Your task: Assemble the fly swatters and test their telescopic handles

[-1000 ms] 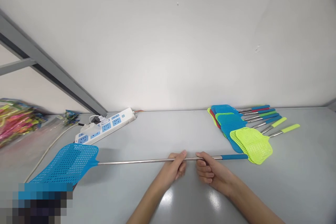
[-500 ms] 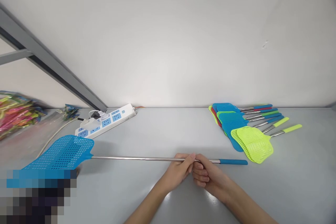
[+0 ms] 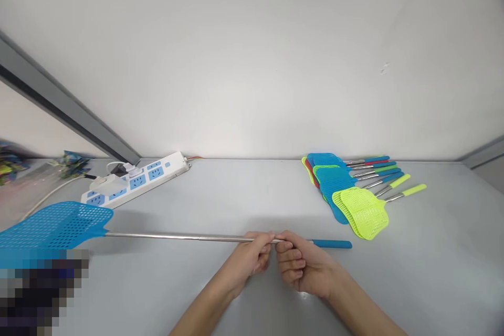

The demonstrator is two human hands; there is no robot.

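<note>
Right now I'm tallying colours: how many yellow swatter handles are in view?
2: the nearest yellow handle sticks out at the front right of the pile of swatters; the other yellow handle lies just behind it. More may be hidden, as the pile overlaps.

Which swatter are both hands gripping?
The long blue swatter: the left hand and right hand grip its metal part. The other swatters lie overlapping at the right, untouched and much shorter.

Hands [image 3: 254, 256] gripping blue swatter [image 3: 74, 223], perhaps blurry packets [image 3: 73, 164]
</note>
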